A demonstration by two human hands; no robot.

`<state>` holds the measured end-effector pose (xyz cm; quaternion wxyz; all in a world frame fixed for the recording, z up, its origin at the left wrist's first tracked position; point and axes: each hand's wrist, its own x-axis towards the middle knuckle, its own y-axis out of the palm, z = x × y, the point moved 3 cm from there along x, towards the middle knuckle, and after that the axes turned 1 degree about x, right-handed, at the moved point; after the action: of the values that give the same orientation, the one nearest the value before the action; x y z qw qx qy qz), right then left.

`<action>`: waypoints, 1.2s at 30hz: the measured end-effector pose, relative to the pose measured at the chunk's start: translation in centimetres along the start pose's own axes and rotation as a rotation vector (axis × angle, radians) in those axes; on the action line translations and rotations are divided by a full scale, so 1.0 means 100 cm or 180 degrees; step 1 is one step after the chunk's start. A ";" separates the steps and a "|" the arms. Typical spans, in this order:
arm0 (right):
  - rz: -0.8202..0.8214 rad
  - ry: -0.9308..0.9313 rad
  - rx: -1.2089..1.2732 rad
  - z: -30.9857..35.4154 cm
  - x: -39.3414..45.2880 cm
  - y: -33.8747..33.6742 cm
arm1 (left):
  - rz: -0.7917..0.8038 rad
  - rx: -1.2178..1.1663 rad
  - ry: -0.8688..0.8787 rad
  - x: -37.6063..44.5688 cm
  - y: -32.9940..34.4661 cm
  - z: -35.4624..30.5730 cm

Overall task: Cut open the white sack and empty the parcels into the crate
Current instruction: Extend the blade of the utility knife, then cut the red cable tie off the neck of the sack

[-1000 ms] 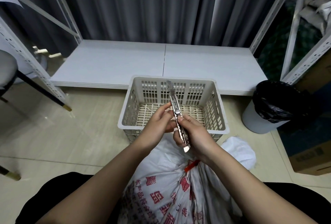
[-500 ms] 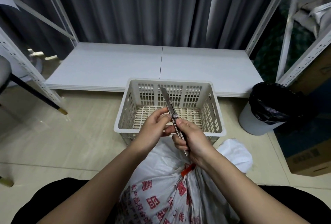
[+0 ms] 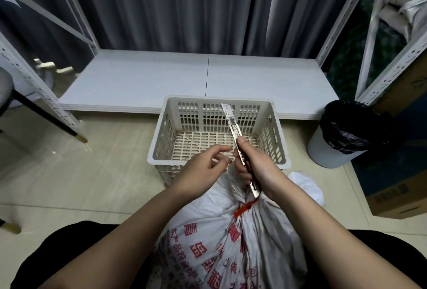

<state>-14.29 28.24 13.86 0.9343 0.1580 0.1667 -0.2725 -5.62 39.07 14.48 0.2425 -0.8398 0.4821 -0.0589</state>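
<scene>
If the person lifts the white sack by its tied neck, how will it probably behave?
The white sack looks floppy: its thin wrinkled fabric would likely sag. It bulges full below the red tie, so it is probably fairly heavy. The gathered neck should give a firm hold.

White sack (image 3: pixel 231 242): lower part cut off by bottom edge, contents hidden; knife (image 3: pixel 240 148) handle partly hidden in right hand (image 3: pixel 258 168).

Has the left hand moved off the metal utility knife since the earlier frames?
Yes. The left hand has let go of the metal utility knife and drawn leftward, judged against the white slotted plastic crate. The right hand holds the knife alone.
</scene>
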 end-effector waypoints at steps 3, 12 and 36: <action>-0.0160 -0.0489 -0.0425 0.012 -0.010 -0.012 | 0.0202 0.1003 -0.0079 -0.012 0.006 0.006; -0.0882 -0.0322 -0.0479 0.012 -0.033 -0.058 | -0.0124 0.0231 -0.1245 -0.026 0.082 0.006; -0.0974 -0.0898 -0.0928 -0.080 -0.033 0.005 | -0.0929 -0.2939 -0.1808 -0.008 0.044 0.066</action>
<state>-18.43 33.21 8.09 0.9091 -0.0451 0.0942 -0.4032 -7.25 40.22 6.73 -0.0406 -0.8997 0.2524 0.3538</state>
